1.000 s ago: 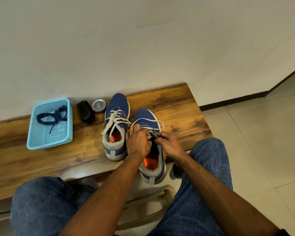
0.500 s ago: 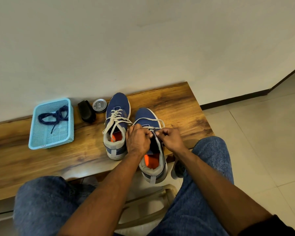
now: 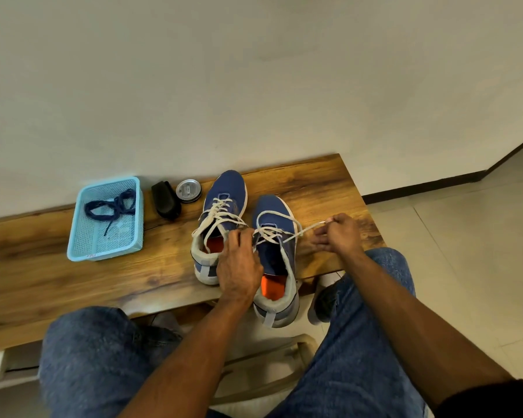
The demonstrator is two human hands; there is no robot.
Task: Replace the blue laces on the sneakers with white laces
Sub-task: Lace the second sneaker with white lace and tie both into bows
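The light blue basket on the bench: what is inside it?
Inside the light blue basket lies a tangle of dark blue laces, loosely knotted. How many laces there are cannot be told. The mesh bottom shows around them, with nothing else in it.

Soft, even indoor light fell on the wooden bench (image 3: pixel 314 188), shadows stayed faint, a dull sheen lay on the floor tiles (image 3: pixel 465 236), and wide-angle distortion bent the edges.
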